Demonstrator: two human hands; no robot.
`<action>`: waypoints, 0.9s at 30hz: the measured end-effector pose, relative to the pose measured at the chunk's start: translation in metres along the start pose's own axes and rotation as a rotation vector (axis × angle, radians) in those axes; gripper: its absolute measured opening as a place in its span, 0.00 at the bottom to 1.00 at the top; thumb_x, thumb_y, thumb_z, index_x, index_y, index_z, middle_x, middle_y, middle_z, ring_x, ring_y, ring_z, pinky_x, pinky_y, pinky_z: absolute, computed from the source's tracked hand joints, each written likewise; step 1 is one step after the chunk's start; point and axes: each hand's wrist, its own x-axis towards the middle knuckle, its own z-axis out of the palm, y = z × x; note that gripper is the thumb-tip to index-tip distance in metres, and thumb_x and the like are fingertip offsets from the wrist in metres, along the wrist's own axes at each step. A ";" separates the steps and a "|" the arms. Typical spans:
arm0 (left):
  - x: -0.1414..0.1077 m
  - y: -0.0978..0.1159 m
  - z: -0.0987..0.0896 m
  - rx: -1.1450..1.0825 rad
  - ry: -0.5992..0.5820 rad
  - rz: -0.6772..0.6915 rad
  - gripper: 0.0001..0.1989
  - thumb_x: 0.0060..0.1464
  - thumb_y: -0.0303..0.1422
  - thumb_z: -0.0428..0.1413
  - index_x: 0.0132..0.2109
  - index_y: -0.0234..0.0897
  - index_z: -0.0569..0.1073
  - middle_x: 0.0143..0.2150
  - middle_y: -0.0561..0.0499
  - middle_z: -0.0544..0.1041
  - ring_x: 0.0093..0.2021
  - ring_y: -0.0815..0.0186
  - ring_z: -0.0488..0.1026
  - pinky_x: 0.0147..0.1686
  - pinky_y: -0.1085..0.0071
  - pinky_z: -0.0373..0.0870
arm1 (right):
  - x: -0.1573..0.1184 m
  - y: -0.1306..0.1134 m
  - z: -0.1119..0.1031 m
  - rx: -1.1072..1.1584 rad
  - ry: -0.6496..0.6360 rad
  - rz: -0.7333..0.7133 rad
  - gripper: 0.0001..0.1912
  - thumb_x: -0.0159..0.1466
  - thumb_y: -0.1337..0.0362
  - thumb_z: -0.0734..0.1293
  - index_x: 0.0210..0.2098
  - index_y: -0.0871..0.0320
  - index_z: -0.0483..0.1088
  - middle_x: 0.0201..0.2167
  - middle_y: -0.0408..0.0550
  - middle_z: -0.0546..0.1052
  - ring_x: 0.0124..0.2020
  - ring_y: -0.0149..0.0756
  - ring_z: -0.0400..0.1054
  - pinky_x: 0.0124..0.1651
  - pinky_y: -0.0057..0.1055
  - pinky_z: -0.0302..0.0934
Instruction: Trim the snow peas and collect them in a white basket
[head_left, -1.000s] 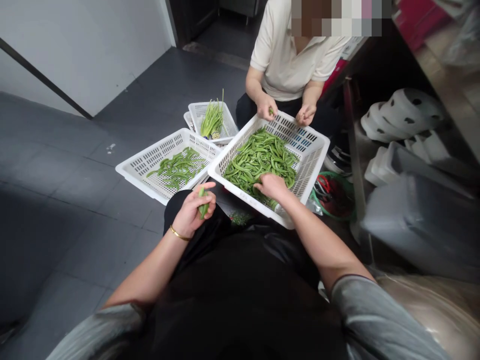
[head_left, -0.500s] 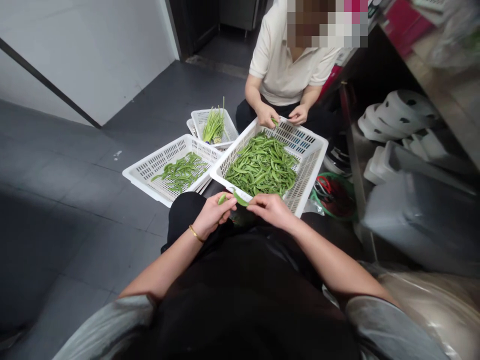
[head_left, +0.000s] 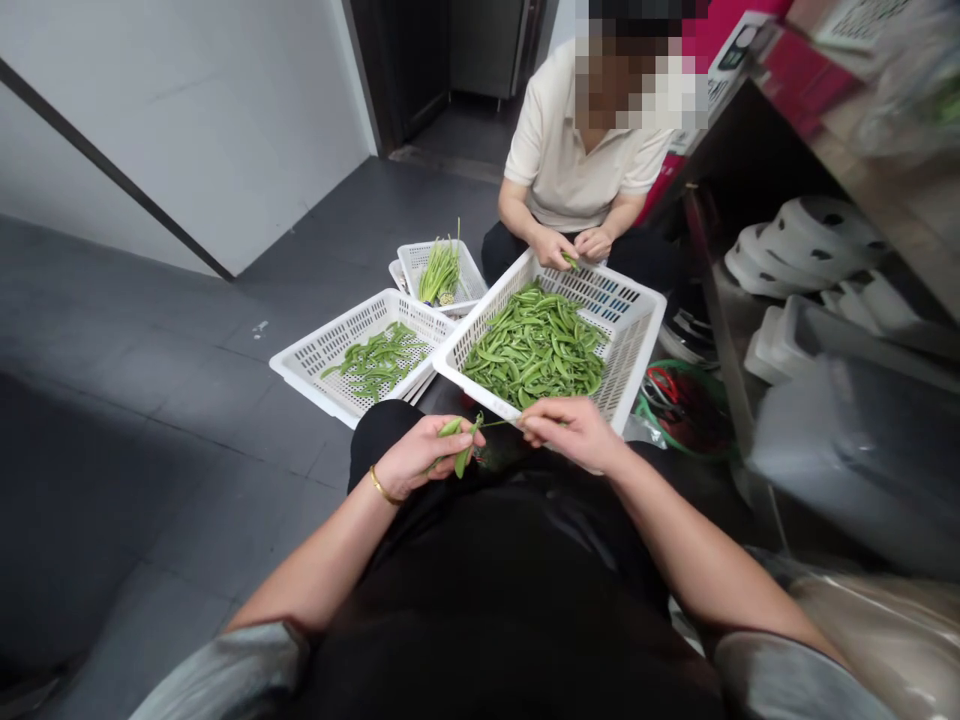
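Observation:
My left hand [head_left: 431,452] is closed on snow peas [head_left: 463,455], one of them upright between thumb and fingers. From its top a thin green string [head_left: 496,423] stretches across to my right hand [head_left: 566,428], whose fingertips pinch the other end. Just beyond my hands, a large white basket [head_left: 637,345] holds a heap of snow peas [head_left: 536,345]. To its left a second white basket [head_left: 311,370] has a smaller, loose layer of snow peas [head_left: 379,358].
A person [head_left: 589,165] in a cream shirt sits opposite, both hands on a pod at the basket's far rim. Behind the left basket, a small basket [head_left: 472,275] holds long green stems. Shelving with grey bins [head_left: 847,450] and a green basket [head_left: 690,410] stand at right.
My hands have drawn apart, and a thin string now spans between them from the pod. The pod has turned upright in my left hand. The other person's hands have come together.

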 end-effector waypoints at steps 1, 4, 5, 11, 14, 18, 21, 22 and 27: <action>0.000 0.001 -0.003 -0.005 0.002 -0.002 0.14 0.49 0.37 0.61 0.37 0.29 0.75 0.20 0.54 0.67 0.13 0.81 0.51 0.12 0.81 0.43 | -0.002 0.004 -0.009 0.039 0.094 0.060 0.15 0.64 0.54 0.62 0.35 0.59 0.73 0.24 0.45 0.75 0.23 0.31 0.70 0.28 0.28 0.65; 0.000 0.003 -0.007 -0.041 -0.001 -0.012 0.14 0.49 0.36 0.61 0.38 0.29 0.75 0.22 0.53 0.69 0.13 0.82 0.51 0.12 0.81 0.42 | -0.004 0.010 -0.021 -0.006 0.249 0.089 0.16 0.65 0.53 0.61 0.39 0.59 0.72 0.27 0.47 0.75 0.24 0.33 0.70 0.29 0.30 0.66; 0.001 0.003 -0.008 -0.052 -0.005 -0.016 0.13 0.49 0.36 0.61 0.38 0.29 0.75 0.22 0.53 0.69 0.13 0.82 0.51 0.12 0.81 0.42 | -0.004 0.008 -0.019 -0.091 0.242 0.047 0.16 0.65 0.53 0.61 0.42 0.58 0.72 0.31 0.49 0.76 0.27 0.34 0.71 0.31 0.31 0.66; 0.003 0.004 -0.006 0.042 -0.032 -0.090 0.13 0.49 0.38 0.59 0.33 0.29 0.75 0.18 0.53 0.66 0.12 0.78 0.53 0.11 0.79 0.44 | 0.011 -0.014 0.027 -0.702 -0.151 -0.269 0.13 0.67 0.59 0.59 0.39 0.58 0.72 0.34 0.52 0.73 0.35 0.36 0.68 0.37 0.29 0.61; -0.003 0.005 0.001 0.282 -0.022 -0.097 0.13 0.47 0.38 0.61 0.35 0.31 0.76 0.20 0.52 0.70 0.14 0.76 0.56 0.12 0.79 0.47 | 0.014 -0.013 0.036 -0.635 -0.213 -0.301 0.16 0.67 0.63 0.57 0.25 0.59 0.67 0.24 0.48 0.70 0.27 0.32 0.64 0.31 0.27 0.56; -0.009 0.008 0.018 0.607 0.030 0.241 0.06 0.44 0.34 0.63 0.30 0.35 0.77 0.24 0.49 0.73 0.24 0.69 0.66 0.24 0.75 0.62 | 0.007 -0.003 0.041 -0.007 -0.237 -0.033 0.19 0.67 0.57 0.56 0.23 0.58 0.63 0.16 0.41 0.67 0.19 0.28 0.62 0.25 0.24 0.55; -0.011 0.014 0.027 0.712 0.005 0.391 0.04 0.48 0.30 0.60 0.33 0.38 0.79 0.28 0.45 0.76 0.29 0.65 0.70 0.31 0.72 0.64 | 0.001 0.006 0.046 0.453 -0.238 0.206 0.21 0.65 0.49 0.57 0.25 0.59 0.63 0.13 0.36 0.63 0.14 0.27 0.62 0.20 0.23 0.54; -0.011 0.015 0.029 0.721 -0.036 0.388 0.05 0.49 0.29 0.59 0.34 0.38 0.80 0.29 0.45 0.77 0.29 0.65 0.70 0.32 0.72 0.64 | 0.000 0.009 0.046 0.527 -0.238 0.241 0.21 0.63 0.47 0.59 0.25 0.59 0.63 0.12 0.35 0.62 0.13 0.27 0.61 0.18 0.23 0.53; -0.011 0.011 0.021 0.542 0.100 0.365 0.07 0.48 0.29 0.59 0.35 0.34 0.80 0.29 0.44 0.78 0.23 0.69 0.68 0.25 0.75 0.62 | -0.012 0.026 0.035 0.533 -0.245 0.302 0.23 0.61 0.46 0.63 0.25 0.60 0.65 0.12 0.36 0.64 0.13 0.26 0.61 0.19 0.23 0.54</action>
